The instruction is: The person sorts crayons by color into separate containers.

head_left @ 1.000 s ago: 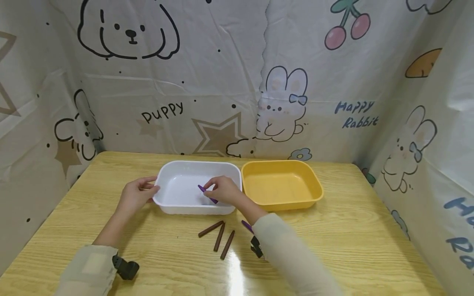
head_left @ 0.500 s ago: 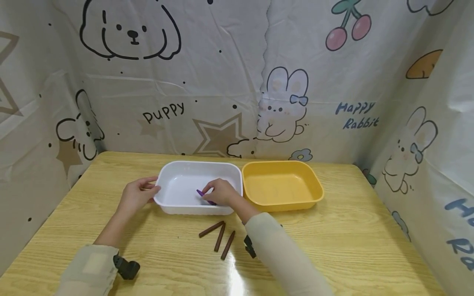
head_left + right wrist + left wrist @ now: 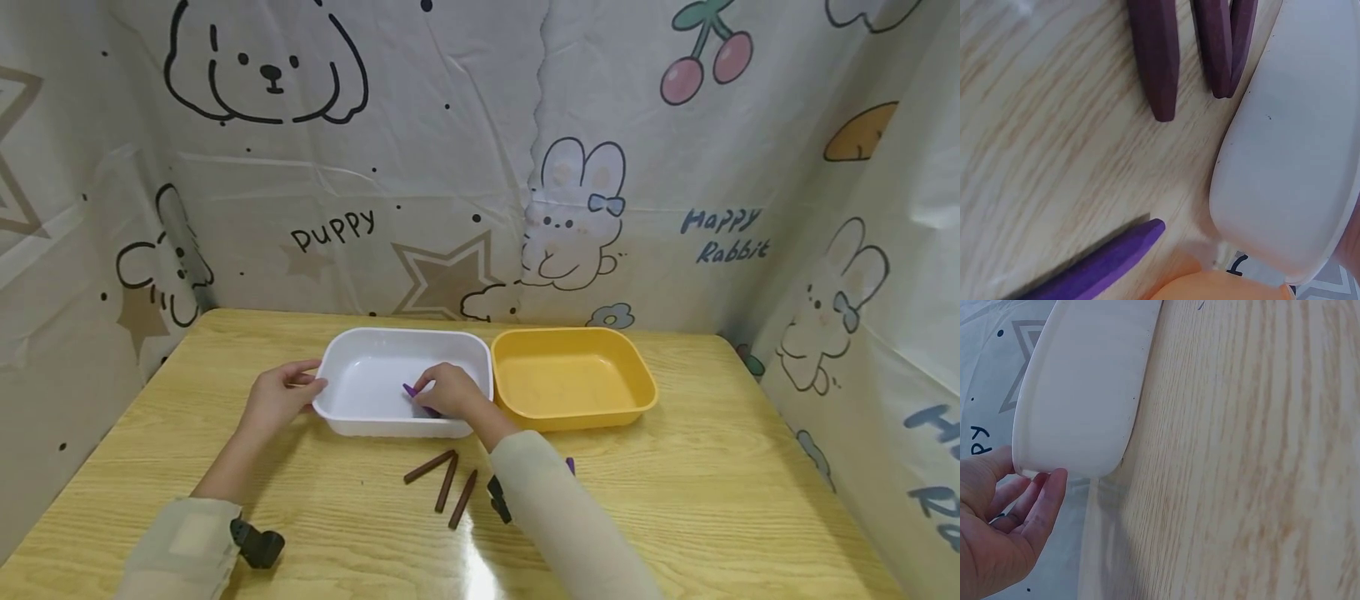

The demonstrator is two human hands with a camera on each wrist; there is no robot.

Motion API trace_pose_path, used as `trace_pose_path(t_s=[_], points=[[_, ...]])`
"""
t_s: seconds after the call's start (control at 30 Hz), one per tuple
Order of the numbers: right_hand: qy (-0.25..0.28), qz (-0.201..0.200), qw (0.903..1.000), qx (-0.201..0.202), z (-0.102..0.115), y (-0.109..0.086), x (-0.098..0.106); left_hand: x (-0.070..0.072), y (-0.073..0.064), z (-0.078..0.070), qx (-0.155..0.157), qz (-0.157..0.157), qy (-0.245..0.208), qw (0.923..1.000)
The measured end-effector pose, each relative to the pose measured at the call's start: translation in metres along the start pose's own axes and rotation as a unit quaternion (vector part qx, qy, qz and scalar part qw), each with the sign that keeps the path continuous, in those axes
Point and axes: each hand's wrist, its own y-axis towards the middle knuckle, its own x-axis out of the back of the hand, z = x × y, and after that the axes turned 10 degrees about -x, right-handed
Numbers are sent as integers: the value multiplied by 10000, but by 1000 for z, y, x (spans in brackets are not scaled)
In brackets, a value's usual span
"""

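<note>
My right hand (image 3: 450,390) reaches over the front rim into the white tray (image 3: 405,427) and pinches a purple crayon (image 3: 408,390); the fingers hide part of it. On the left, my left hand (image 3: 277,398) holds the tray's short end, with the thumb and fingertips at the rim in the left wrist view. Three brown crayons (image 3: 462,498) lie on the table in front of the tray. A second purple crayon (image 3: 1100,262) lies on the table in the right wrist view, mostly hidden by my right sleeve in the head view.
A yellow tray (image 3: 577,419) stands right beside the white one, with nothing inside it. Behind the wooden table (image 3: 712,500) hangs a printed cloth (image 3: 420,167), which also runs along both sides.
My right hand has lowered the purple crayon deeper into the white tray. The right forearm has shifted left, so the second purple crayon now peeks out on its other side. My left hand stays put.
</note>
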Motion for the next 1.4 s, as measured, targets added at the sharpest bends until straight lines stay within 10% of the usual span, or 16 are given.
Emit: trace_pose_path(t_s=[1.4], points=[[174,-113,9982,569,-9,-43,51,-3,-1,2,6,-9,80,10000]])
